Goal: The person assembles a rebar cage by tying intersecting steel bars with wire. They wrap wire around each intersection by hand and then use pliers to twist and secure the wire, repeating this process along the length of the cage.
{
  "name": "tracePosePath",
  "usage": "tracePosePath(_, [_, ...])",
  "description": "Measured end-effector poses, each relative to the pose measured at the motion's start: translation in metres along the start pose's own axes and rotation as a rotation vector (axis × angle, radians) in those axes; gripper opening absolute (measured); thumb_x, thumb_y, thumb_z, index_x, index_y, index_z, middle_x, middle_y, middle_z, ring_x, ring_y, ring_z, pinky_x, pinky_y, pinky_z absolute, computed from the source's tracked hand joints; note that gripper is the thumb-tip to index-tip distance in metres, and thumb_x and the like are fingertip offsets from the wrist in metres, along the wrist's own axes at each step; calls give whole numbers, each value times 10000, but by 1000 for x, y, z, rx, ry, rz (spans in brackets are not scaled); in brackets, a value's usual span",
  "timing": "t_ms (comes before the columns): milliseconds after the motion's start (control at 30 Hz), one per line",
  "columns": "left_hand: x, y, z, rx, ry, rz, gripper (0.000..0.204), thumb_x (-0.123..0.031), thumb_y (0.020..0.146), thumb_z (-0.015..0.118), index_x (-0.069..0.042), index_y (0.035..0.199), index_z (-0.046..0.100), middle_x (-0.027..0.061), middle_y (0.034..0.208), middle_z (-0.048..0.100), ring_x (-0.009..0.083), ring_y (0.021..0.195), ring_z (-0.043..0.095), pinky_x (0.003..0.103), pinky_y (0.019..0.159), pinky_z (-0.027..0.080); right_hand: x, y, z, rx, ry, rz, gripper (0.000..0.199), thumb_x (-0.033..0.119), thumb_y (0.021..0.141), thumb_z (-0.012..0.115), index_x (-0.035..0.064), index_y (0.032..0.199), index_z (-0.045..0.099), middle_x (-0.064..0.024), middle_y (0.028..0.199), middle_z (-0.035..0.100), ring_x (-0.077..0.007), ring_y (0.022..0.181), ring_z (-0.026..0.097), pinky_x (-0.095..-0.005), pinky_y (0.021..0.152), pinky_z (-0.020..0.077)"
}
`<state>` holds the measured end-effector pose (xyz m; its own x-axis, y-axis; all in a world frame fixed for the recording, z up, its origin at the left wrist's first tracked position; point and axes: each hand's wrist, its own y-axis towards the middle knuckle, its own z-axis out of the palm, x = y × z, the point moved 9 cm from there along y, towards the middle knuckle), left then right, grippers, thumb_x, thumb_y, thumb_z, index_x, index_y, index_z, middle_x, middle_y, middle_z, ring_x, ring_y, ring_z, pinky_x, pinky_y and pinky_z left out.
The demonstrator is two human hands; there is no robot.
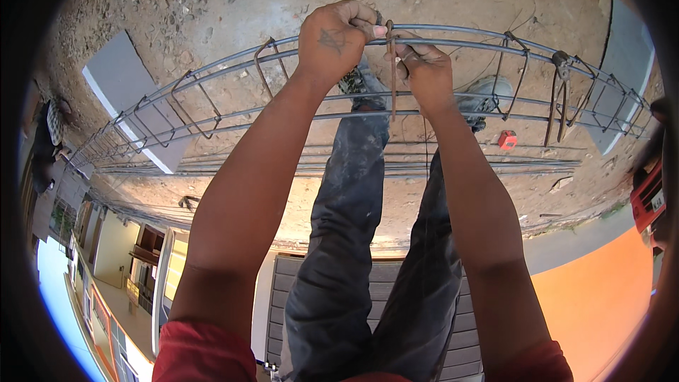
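A long rebar cage (240,66) of grey bars with rusty stirrups stretches across in front of me. At its middle, a brown stirrup (393,85) hangs upright over the bars. My left hand (338,37) is closed at the top bar just left of that stirrup, its thumb tip beside the corner; what it pinches is hidden. My right hand (426,74) is closed just right of the stirrup, fingertips near the upper bars. A thin dark wire (426,143) runs down from beneath the right hand and seems held in it.
Pincers (559,92) hang on the cage at the right. A red tape measure (507,139) lies on the dirt by my shoe (488,95). Loose bars (283,168) lie on the ground between the cage and the building. Grey boards (131,92) lie under both cage ends.
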<state>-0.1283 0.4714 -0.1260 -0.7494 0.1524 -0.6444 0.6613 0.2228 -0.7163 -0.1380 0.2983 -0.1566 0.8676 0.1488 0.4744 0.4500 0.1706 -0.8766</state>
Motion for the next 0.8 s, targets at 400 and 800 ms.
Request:
tracePosePath(400, [9,26,15,299,201,-205,135,-145,840,749,-28,888,700,43,742,646,114,720,608,271,646,511,15,12,-5,87,251,-26,256,-45,880,561,4,1082,711,0,751,567,-71,642,456,-200,557,354])
tracePosePath(800, [-4,3,3,140,1,3,169,-142,854,740,-23,956,677,54,790,672,140,765,648,282,749,521,19,9,1,157,277,-36,257,3,937,538,-55,1184,584,-39,889,569,-94,678,472,-229,557,350])
